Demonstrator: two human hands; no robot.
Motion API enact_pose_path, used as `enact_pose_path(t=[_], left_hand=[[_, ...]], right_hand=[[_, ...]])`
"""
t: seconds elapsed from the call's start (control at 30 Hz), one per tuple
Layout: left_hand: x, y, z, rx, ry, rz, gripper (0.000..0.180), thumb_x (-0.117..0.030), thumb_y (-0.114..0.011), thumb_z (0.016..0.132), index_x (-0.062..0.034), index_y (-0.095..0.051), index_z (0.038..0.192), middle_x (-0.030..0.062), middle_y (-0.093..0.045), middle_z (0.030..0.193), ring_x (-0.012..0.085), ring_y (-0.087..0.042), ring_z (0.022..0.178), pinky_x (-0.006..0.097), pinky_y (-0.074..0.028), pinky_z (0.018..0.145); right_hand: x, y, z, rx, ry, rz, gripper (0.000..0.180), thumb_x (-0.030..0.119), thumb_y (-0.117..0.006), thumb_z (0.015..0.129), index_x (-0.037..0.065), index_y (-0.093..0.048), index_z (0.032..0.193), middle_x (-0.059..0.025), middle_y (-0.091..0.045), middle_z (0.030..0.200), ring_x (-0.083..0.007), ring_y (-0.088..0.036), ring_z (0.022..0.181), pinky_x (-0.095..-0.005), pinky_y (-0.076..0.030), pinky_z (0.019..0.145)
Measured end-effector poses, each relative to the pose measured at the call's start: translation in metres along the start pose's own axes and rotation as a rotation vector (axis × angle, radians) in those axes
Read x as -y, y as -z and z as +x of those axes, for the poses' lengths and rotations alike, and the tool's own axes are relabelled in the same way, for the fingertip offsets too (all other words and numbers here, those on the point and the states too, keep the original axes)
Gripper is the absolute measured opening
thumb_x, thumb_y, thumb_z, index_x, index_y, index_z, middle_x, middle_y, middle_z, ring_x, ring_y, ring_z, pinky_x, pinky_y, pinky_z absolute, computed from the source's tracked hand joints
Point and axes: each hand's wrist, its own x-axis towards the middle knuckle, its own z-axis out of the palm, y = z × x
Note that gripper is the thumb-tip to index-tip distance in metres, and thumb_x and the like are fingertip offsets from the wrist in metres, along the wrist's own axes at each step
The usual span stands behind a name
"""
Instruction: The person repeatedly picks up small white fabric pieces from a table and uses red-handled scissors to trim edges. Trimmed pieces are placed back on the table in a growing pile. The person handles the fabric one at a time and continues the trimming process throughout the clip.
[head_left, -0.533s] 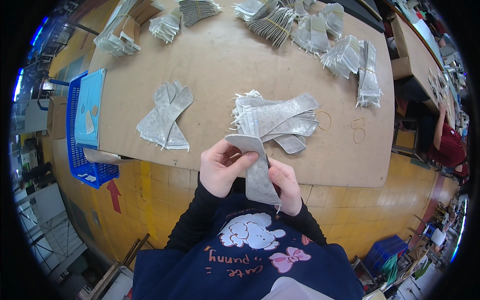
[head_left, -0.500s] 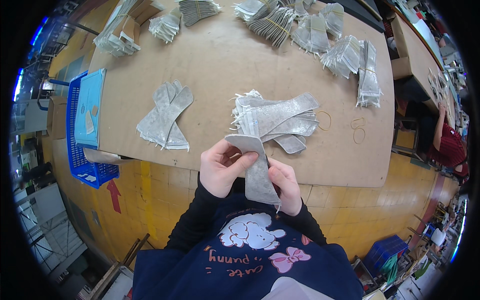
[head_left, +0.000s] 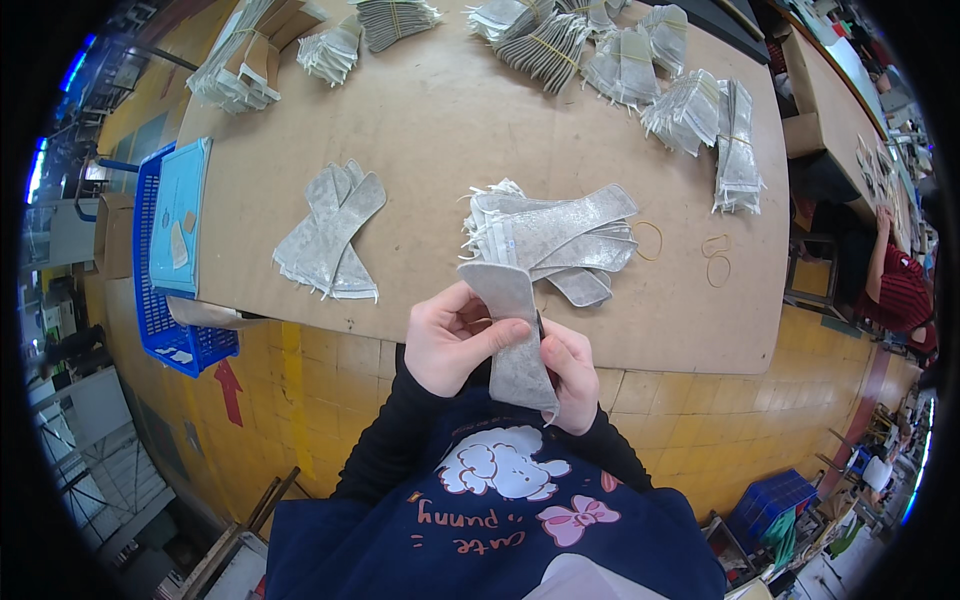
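A grey, flared fabric piece (head_left: 513, 350) with one rounded end is held upright in front of my body, over the table's near edge. My left hand (head_left: 455, 340) pinches it on the left, thumb across its face and fingers bent behind. On its right side, my right hand (head_left: 570, 375) grips the edge between thumb and fingers. Just beyond, a fanned pile of similar grey pieces (head_left: 550, 235) lies on the table, with white frayed ends at its left. A smaller crossed pile of grey pieces (head_left: 335, 235) lies farther left.
Loose rubber bands (head_left: 717, 262) lie on the brown table (head_left: 430, 140). Banded bundles of grey pieces (head_left: 545, 50) stand along its far side and right. At the left edge is a blue plastic basket (head_left: 150, 240) with a light-blue board (head_left: 180, 220). Another person (head_left: 895, 290) sits at far right.
The held fabric piece has shifted slightly right and turned more upright. My left hand has moved a little right with it, its thumb now lower on the piece.
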Motion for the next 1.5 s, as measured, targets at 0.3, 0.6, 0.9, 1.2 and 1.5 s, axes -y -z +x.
enact_pose_path(t=[0.3, 0.6, 0.9, 1.2, 1.5], left_hand=[[0.003, 0.005, -0.001, -0.027, 0.026, 0.069, 0.024, 0.008, -0.07, 0.073, 0.0046, -0.062, 0.095, 0.0117, -0.068, 0.087, 0.0157, -0.065, 0.08, 0.028, -0.051, 0.075], [0.002, 0.007, -0.001, -0.024, 0.055, 0.043, 0.025, 0.006, -0.071, 0.072, 0.0046, -0.062, 0.096, 0.0096, -0.067, 0.087, 0.0128, -0.063, 0.078, 0.026, -0.05, 0.073], [0.002, 0.007, 0.003, 0.03, 0.074, 0.005, 0.03, 0.003, -0.071, 0.076, 0.005, -0.059, 0.103, 0.0101, -0.066, 0.093, 0.0127, -0.062, 0.083, 0.026, -0.051, 0.074], [0.0, 0.005, 0.005, 0.087, 0.07, 0.001, 0.031, 0.002, -0.069, 0.079, 0.0062, -0.058, 0.108, 0.0106, -0.065, 0.098, 0.0133, -0.062, 0.089, 0.027, -0.051, 0.079], [0.003, 0.003, 0.007, 0.07, 0.075, -0.023, 0.033, 0.002, -0.069, 0.079, 0.0059, -0.057, 0.109, 0.0106, -0.064, 0.099, 0.0129, -0.061, 0.089, 0.026, -0.05, 0.079]], right_hand=[[-0.003, 0.005, 0.002, 0.001, 0.003, -0.09, 0.036, 0.031, -0.051, 0.094, -0.003, -0.057, 0.104, 0.0035, -0.052, 0.077, -0.0013, -0.042, 0.066, -0.0182, -0.032, 0.057], [-0.006, 0.008, 0.003, -0.007, -0.023, -0.122, 0.036, 0.032, -0.051, 0.095, -0.002, -0.058, 0.101, 0.004, -0.051, 0.075, -0.0015, -0.041, 0.064, -0.0185, -0.03, 0.055], [0.002, 0.009, 0.006, 0.109, -0.035, -0.058, 0.048, 0.033, -0.048, 0.095, -0.007, -0.049, 0.121, -0.0033, -0.058, 0.097, -0.0064, -0.051, 0.084, -0.0205, -0.04, 0.073], [0.002, 0.011, 0.004, 0.117, -0.032, -0.011, 0.048, 0.032, -0.048, 0.095, -0.007, -0.049, 0.121, -0.0055, -0.059, 0.1, -0.0079, -0.054, 0.087, -0.0214, -0.042, 0.075], [-0.001, 0.013, 0.007, 0.093, 0.001, -0.035, 0.045, 0.03, -0.048, 0.095, -0.007, -0.049, 0.12, -0.0062, -0.059, 0.101, -0.0086, -0.055, 0.088, -0.0224, -0.043, 0.077]])
